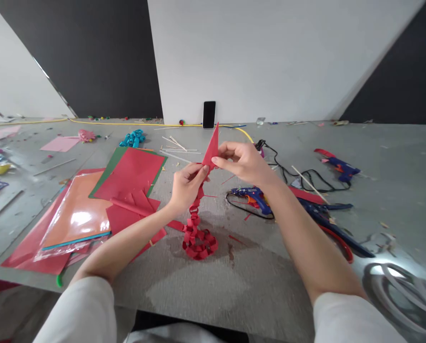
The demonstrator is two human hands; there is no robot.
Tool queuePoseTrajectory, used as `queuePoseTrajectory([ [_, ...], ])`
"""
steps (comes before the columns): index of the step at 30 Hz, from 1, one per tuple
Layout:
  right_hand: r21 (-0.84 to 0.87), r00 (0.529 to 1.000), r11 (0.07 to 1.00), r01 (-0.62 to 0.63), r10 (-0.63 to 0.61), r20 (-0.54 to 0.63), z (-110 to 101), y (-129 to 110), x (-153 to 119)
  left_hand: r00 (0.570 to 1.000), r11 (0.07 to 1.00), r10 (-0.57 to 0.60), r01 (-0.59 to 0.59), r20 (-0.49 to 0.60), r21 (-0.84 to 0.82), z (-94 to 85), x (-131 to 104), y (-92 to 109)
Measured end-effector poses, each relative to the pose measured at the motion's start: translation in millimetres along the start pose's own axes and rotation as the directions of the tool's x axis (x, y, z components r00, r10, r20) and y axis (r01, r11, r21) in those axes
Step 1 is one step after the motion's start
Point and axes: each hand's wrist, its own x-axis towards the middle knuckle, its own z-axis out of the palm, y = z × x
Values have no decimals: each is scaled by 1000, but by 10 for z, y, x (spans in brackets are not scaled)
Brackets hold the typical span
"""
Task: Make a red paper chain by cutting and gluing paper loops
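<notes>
A pointed, folded piece of red paper stands upright between my hands above the middle of the table. My left hand pinches its lower end between thumb and fingers. From the right, my right hand holds the paper's edge with thumb and fingertips. Below my left hand hangs a red paper chain of small linked loops, its lower part coiled on the grey table. How the chain joins the pointed paper is hidden by my fingers.
Red sheets and a plastic-wrapped orange pack lie left. A blue glue gun with a black cord rests right, near pliers and another glue gun. A phone leans on the back wall.
</notes>
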Motion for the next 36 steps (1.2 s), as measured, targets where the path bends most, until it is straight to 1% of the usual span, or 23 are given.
queuePoseTrajectory([
  [2,-14,1000,1000,-19,19,-7,-6,34,-1,1000,1000,2,-2,12,7,-10,-2,-25],
  [7,23,999,999,-50,50,-5,-12,103,28,997,998,-63,64,34,-21,1,3,-64],
  [9,36,999,998,-45,45,-11,0,108,39,997,997,-70,71,36,-41,7,5,-73],
  [12,55,999,998,-21,24,-49,21,87,44,997,995,-67,70,47,-66,10,3,-69],
  [15,31,999,999,-12,14,-47,34,54,37,996,995,-63,68,66,-77,12,-6,-47],
  [18,-6,997,1000,-13,12,-70,40,43,28,993,991,-90,97,79,-87,12,-13,-33],
  [21,7,996,1000,-5,5,-92,48,64,29,990,987,-111,121,89,-109,8,-14,-41],
  [26,37,998,999,0,3,-65,54,110,29,991,983,-104,114,79,-144,6,-11,-63],
  [31,42,999,999,-13,15,-50,37,106,21,991,982,-103,115,82,-152,5,-9,-55],
  [36,5,999,999,-32,32,-16,21,111,19,989,982,-121,132,90,-138,9,-7,-50],
])
